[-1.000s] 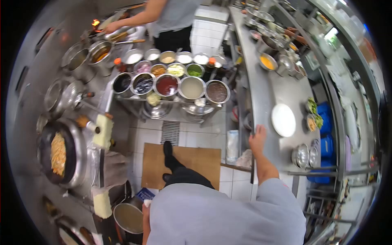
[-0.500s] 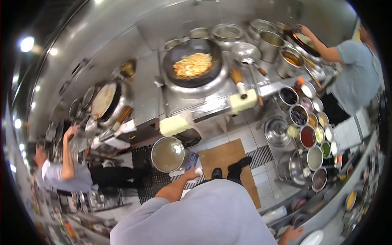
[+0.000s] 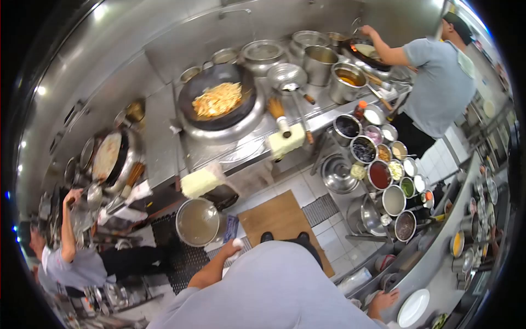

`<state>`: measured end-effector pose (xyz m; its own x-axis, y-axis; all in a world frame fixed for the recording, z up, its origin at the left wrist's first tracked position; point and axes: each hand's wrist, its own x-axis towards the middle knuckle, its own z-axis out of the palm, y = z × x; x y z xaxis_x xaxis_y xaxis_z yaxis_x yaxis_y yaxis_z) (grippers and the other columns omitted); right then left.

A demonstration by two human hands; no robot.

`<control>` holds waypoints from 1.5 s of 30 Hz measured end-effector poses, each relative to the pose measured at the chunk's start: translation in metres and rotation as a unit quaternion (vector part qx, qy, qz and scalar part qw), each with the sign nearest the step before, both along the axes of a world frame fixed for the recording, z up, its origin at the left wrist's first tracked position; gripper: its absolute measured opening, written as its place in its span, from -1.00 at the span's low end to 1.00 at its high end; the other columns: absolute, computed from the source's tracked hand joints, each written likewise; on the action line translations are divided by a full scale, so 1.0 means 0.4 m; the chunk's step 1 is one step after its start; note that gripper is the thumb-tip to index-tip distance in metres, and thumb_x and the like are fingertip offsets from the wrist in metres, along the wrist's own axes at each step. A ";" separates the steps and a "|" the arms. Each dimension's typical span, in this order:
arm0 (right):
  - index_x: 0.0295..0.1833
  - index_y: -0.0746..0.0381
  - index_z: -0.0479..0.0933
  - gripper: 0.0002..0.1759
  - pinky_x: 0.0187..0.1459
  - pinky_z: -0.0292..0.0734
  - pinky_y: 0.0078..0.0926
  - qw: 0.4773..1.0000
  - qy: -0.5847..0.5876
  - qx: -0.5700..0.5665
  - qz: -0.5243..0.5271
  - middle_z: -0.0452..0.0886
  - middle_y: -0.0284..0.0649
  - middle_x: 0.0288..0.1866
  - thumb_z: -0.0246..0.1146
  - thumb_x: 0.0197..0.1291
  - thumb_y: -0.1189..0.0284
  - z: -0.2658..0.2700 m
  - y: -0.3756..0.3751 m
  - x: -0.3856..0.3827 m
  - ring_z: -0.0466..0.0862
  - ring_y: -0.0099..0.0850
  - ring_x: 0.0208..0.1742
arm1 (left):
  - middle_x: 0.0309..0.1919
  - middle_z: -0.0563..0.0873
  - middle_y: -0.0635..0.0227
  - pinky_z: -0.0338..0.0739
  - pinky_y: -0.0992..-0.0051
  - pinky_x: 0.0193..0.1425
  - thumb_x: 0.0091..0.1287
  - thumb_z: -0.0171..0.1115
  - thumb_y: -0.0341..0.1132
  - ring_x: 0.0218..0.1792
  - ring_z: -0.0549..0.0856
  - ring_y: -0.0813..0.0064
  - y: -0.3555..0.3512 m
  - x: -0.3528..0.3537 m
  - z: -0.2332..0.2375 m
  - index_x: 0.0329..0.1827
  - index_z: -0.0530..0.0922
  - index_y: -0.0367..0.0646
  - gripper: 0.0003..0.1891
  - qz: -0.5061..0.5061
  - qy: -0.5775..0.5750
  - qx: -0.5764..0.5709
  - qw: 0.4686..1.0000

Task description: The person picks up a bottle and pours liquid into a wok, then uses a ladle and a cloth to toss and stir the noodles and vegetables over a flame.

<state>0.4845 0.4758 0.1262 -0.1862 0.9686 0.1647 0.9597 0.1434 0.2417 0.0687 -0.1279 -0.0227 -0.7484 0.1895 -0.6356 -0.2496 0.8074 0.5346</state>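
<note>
- Watching from my remote seat, I see a plain light grey shirt (image 3: pixel 285 290) filling the view just below the wooden floor board (image 3: pixel 274 216).
- Its short sleeves are loose and wide, and the forearms run bare from them to the left hand (image 3: pixel 233 248), left of the board, and the right hand (image 3: pixel 383 300), well to its right.
- Dark trousers (image 3: pixel 313 253) show as a narrow strip at the board's near edge.
- Two black shoes (image 3: pixel 267 237) with rounded toes sit on that same edge.
</note>
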 end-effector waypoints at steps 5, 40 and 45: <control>0.49 0.27 0.04 -0.10 0.38 0.14 -0.12 1.000 0.026 0.008 -0.013 0.16 0.06 0.47 0.30 0.07 0.33 -0.002 0.002 -0.008 0.23 -0.05 0.44 | -0.01 0.66 -0.03 0.48 0.23 0.14 0.00 0.44 -0.04 0.03 0.64 0.06 -0.017 0.017 -0.050 0.15 0.47 -0.24 -0.32 -0.005 -0.048 0.043 0.998; -0.02 0.18 0.62 -0.69 -0.01 0.53 -0.28 0.682 0.458 -0.402 0.405 0.69 -0.07 -0.15 0.15 0.23 0.26 -0.120 0.086 -1.008 0.65 -0.09 -0.07 | 0.08 0.58 0.12 0.57 0.25 0.05 0.36 0.10 -0.06 0.08 0.58 0.22 0.107 0.270 0.141 0.25 0.39 -0.12 -0.52 0.441 -0.149 0.337 0.819; 0.02 0.16 0.57 -0.72 -0.10 0.48 -0.24 0.811 0.432 -0.119 0.376 0.62 -0.13 -0.24 0.05 0.35 0.29 0.073 0.291 -0.853 0.61 -0.18 -0.19 | -0.16 0.67 0.14 0.57 0.30 -0.07 0.29 0.21 -0.14 -0.13 0.64 0.24 -0.029 0.488 0.052 0.02 0.55 -0.19 -0.65 0.243 -0.065 0.013 0.968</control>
